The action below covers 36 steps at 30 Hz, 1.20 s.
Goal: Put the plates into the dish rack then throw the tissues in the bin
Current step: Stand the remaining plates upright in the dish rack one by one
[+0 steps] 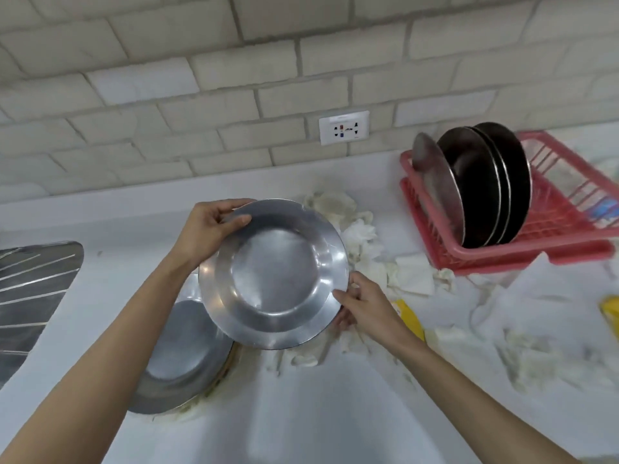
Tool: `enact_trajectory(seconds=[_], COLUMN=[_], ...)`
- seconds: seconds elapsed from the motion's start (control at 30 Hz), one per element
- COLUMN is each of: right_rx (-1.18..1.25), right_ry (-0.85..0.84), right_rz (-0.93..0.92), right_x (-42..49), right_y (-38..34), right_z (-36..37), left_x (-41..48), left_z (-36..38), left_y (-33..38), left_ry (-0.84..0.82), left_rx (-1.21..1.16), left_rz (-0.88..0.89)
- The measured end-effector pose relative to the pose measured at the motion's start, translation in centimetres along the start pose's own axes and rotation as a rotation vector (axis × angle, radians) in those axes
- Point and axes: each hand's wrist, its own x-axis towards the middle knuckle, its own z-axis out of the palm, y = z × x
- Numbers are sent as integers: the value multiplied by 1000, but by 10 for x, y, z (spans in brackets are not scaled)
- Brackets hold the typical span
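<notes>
In the centre of the frame, a steel plate [274, 279] was held up over a white desk [318, 396], tilted with its hollow face toward the camera. The left hand [207, 229] gripped its upper left rim, thumb laid on the face and fingers curled behind. The right hand [361, 303] pinched the lower right rim between thumb and fingers. Both grips were closed on the plate, neither spread.

At the lower left, a stack [181, 356] of more steel plates sat on the desk, partly hidden by the held plate; how many could not be told. At the upper right, a pink rack [502, 259] stood near the wall, with several racked plates [485, 185] on edge at its left end and open slots to their right. Crumpled white tissues [412, 272] lay scattered over the desk from behind the plate to the right edge of the frame, some close against the rack's front. A yellow packet [410, 318] lay just beside the right hand. A socket [344, 127] sat on the brick wall at top centre, and a ribbed drainboard [30, 296] showed at the left edge. No bin was in view.

The step in hand looked to be racking the plates, with the stack not yet cleared and the tissues not yet gathered. The next move would likely call for carrying the plate to the upper right, turning it on edge and lowering it into a free slot beside the racked plates without knocking them.
</notes>
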Motion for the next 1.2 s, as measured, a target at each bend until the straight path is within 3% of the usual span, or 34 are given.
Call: enact_trajectory(seconds=[0.2,0.4,0.73,1.03,1.2], right_rx=[58,14,-111,-481,-742], right_ry=[179,268,310,256,298], right_rz=[-65,-167,-249,-227,-259], right_x=[-58,-115,-166,-150,-134], right_y=[-2,-12,-30,-113,-159], right_z=[-89,-168,-323,-418,-438], left_x=[4,-14,-52,-52,-41], left_z=[101,199,340,424,444], left_y=[42,64,96,120,128], left_ry=[-84,-39,-95,25,-9], left_rx=[-130,-253,-362,-61,177], left_rz=[-11,-105,-137,59,198])
